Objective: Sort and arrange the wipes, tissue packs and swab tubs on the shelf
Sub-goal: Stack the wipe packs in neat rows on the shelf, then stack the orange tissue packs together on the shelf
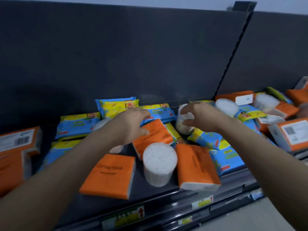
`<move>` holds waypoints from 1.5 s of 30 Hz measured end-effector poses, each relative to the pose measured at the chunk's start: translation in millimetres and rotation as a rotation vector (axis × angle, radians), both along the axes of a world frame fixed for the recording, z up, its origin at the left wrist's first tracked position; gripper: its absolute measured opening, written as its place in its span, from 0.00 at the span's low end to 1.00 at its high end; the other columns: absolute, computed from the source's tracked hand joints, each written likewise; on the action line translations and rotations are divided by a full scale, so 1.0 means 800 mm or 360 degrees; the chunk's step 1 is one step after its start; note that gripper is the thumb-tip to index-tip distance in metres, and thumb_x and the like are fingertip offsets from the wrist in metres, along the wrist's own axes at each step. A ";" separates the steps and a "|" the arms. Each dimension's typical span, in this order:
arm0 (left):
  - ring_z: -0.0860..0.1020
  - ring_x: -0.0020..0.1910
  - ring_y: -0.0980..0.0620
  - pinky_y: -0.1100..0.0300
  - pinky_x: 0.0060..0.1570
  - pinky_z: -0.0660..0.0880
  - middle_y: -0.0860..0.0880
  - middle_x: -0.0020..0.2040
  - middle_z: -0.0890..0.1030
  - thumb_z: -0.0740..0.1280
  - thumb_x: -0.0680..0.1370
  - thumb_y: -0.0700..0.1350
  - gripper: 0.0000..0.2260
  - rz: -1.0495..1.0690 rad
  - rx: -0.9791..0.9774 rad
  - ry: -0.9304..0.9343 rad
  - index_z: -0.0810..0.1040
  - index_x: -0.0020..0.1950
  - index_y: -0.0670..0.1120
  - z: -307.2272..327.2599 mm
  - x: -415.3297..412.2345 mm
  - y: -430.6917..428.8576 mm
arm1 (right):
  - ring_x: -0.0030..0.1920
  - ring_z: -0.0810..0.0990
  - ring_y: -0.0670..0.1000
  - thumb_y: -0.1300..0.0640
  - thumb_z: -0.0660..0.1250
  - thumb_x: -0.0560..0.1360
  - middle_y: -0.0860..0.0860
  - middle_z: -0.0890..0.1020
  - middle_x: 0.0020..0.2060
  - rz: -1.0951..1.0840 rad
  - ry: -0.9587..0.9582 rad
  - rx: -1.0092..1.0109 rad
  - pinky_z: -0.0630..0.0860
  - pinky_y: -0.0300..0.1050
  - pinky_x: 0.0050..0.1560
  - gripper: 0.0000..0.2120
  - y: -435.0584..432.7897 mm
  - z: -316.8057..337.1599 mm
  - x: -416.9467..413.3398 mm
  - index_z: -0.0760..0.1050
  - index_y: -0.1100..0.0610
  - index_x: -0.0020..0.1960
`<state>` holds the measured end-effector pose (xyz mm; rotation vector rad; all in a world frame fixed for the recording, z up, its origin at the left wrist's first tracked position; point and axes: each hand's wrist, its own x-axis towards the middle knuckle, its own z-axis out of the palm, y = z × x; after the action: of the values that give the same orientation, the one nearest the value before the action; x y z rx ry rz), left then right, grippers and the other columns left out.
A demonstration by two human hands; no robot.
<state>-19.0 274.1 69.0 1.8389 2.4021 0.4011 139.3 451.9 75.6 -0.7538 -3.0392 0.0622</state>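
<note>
Orange tissue packs, blue-and-yellow wipes packs and white swab tubs lie mixed on a dark shelf (93,204). My left hand (131,125) grips the far corner of a tilted orange tissue pack (156,135), fingers over its top edge and thumb on its face. My right hand (201,117) curls its fingers and thumb round a clear swab tub (184,125) at mid-shelf. An upright swab tub (159,162) stands in front between two flat orange packs (108,175) (196,167). Wipes packs (78,125) (206,137) lie behind and beside them.
More orange packs are stacked at the left edge (16,144) and at the right (290,134), with swab tubs (226,106) (266,101) among them. A dark back panel (116,55) rises behind. Price labels (123,217) run along the shelf's front rail.
</note>
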 end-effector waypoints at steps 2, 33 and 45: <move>0.69 0.65 0.48 0.60 0.61 0.65 0.45 0.66 0.71 0.71 0.72 0.49 0.29 0.0060 -0.0226 -0.0026 0.66 0.70 0.46 -0.008 0.008 0.018 | 0.59 0.73 0.55 0.53 0.68 0.73 0.54 0.76 0.57 0.0072 0.0001 -0.0043 0.70 0.48 0.56 0.16 0.013 -0.002 0.013 0.75 0.54 0.59; 0.73 0.45 0.50 0.58 0.39 0.66 0.49 0.48 0.74 0.77 0.66 0.44 0.22 0.0444 0.0019 -0.0444 0.69 0.52 0.46 -0.019 0.017 0.031 | 0.59 0.71 0.51 0.57 0.77 0.65 0.47 0.71 0.58 0.0264 -0.0709 -0.0934 0.73 0.45 0.54 0.33 -0.010 -0.027 0.025 0.68 0.46 0.65; 0.71 0.42 0.50 0.59 0.36 0.64 0.53 0.39 0.70 0.77 0.65 0.44 0.22 0.0407 0.0397 -0.0437 0.68 0.51 0.45 0.006 0.018 0.044 | 0.55 0.77 0.47 0.66 0.76 0.64 0.45 0.77 0.55 0.0099 -0.0025 -0.1477 0.76 0.42 0.54 0.31 0.014 -0.013 0.059 0.71 0.44 0.59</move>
<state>-4.5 309.0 73.5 1.4376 2.4836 0.9475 186.3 463.1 65.5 -0.6379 -2.9305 1.5250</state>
